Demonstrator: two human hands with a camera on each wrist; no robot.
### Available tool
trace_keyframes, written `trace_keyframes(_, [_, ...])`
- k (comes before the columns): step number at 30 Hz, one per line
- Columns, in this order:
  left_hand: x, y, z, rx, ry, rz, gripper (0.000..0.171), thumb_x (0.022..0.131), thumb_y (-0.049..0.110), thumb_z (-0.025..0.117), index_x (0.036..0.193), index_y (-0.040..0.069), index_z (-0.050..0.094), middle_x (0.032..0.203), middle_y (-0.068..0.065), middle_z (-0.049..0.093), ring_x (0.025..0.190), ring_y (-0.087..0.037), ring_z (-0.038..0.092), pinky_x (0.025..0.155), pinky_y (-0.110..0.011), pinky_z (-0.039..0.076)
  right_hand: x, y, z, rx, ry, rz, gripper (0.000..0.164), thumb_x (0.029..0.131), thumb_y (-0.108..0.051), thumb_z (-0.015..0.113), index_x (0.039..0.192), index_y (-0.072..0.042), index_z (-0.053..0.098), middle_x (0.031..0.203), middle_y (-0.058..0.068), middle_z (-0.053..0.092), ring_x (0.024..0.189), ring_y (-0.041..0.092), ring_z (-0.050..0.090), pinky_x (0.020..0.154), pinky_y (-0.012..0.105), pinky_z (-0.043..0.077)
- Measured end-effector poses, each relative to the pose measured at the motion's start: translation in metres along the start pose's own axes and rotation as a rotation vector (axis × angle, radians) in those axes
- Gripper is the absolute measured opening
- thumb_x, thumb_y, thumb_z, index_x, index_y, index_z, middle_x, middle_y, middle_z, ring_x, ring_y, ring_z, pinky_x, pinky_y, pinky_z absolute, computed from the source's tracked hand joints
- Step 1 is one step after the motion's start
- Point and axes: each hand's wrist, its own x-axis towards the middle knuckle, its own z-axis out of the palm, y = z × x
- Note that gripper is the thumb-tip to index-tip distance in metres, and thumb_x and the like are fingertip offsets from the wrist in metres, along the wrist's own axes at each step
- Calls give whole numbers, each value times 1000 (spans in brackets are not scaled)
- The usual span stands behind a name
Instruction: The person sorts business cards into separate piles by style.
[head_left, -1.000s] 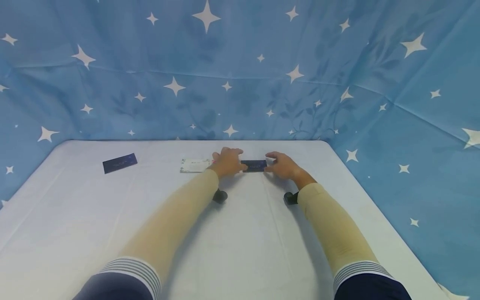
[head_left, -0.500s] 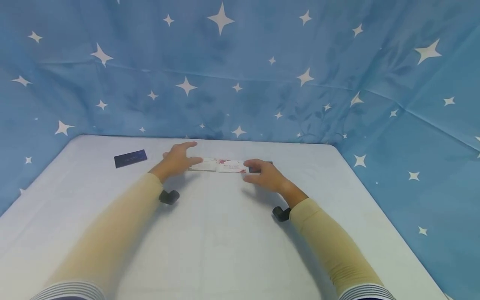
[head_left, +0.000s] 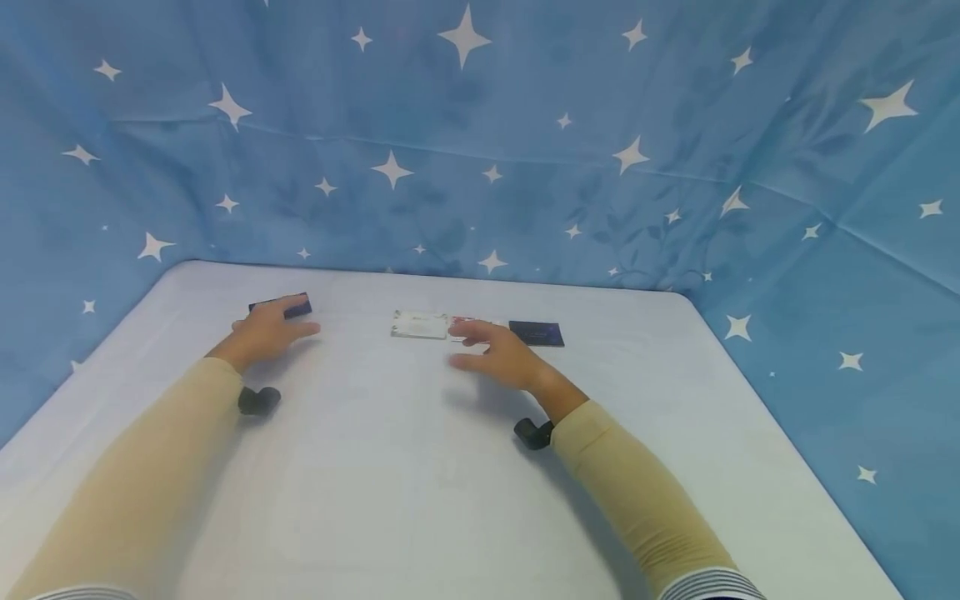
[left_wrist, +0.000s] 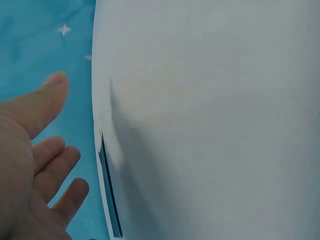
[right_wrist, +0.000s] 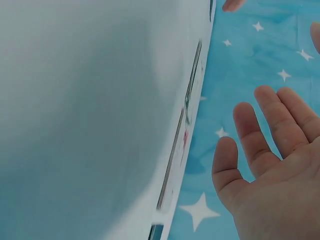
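My left hand (head_left: 264, 333) hovers at the dark blue card (head_left: 298, 309) on the far left and partly covers it. Its fingers and thumb are spread, with nothing between them; the left wrist view shows this card (left_wrist: 108, 187) flat on the table, apart from the fingers. Three cards lie in a row farther right: a white one with a leafy border (head_left: 418, 325), a white one with red flowers (head_left: 460, 320) and a dark blue one (head_left: 537, 333). Above the flowered card, hiding much of it, is my right hand (head_left: 498, 357), fingers loosely extended and holding nothing.
A white cloth covers the table (head_left: 420, 467). Directly behind its far edge hangs a blue curtain (head_left: 450, 217) with white stars, which also runs along the right side. Each wrist carries a small black camera (head_left: 258, 402).
My left hand has swept left from the card row to the lone dark card. My right hand has shifted left from the right-hand dark card to above the flowered one. The view has turned slightly left.
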Motion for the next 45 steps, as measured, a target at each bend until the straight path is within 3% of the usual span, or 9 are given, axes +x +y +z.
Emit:
trace_keyframes(7, [1, -16, -6, 12, -32, -25, 79, 83, 54, 50, 142, 8, 22, 139, -27, 23, 124, -49, 14, 84, -71, 6, 3, -6, 10, -49, -8, 18, 55, 78, -47, 62, 126, -21, 51, 126, -13, 46, 106, 10, 46, 84, 34, 40])
trace_keyframes(12, [-1, -17, -6, 24, -82, -30, 79, 83, 54, 50, 140, 7, 25, 139, -26, 24, 124, -49, 13, 85, -70, 5, 5, -6, 14, -47, -10, 34, 55, 78, -44, 64, 126, -20, 52, 121, -14, 49, 106, 10, 46, 80, 33, 43])
trace_keyframes(19, [-5, -10, 0, 70, -133, 26, 75, 82, 55, 51, 138, 9, 31, 139, -24, 27, 125, -46, 17, 87, -69, 8, 5, -8, 16, -64, -34, 65, 51, 80, -40, 63, 126, -22, 51, 122, -7, 50, 107, 12, 45, 82, 39, 41])
trace_keyframes(27, [-17, 6, 22, 30, -166, 141, 70, 79, 52, 57, 135, 14, 40, 137, -19, 33, 126, -41, 22, 96, -58, 18, 6, -12, 21, -119, -41, 89, 53, 78, -43, 64, 125, -22, 52, 120, -6, 52, 106, 11, 45, 84, 39, 40])
trace_keyframes(37, [-38, 43, 44, 63, -255, 231, 62, 77, 50, 62, 131, 23, 46, 135, -8, 40, 125, -33, 30, 96, -53, 23, 7, -14, 26, -145, -80, 120, 56, 78, -43, 64, 128, -22, 49, 122, -2, 51, 109, 15, 45, 85, 39, 40])
trace_keyframes(42, [-45, 60, 57, 60, -282, 285, 58, 76, 49, 64, 127, 27, 50, 132, -3, 43, 123, -26, 34, 97, -49, 25, 7, -12, 28, -164, -114, 147, 61, 75, -44, 67, 129, -23, 47, 124, -6, 50, 111, 15, 45, 88, 37, 38])
trace_keyframes(45, [-47, 71, 65, 62, -296, 315, 58, 75, 49, 65, 127, 28, 50, 131, -2, 44, 122, -24, 35, 97, -47, 26, 9, -10, 31, -238, -157, 131, 64, 74, -43, 69, 130, -22, 47, 126, -10, 48, 113, 13, 44, 92, 35, 35])
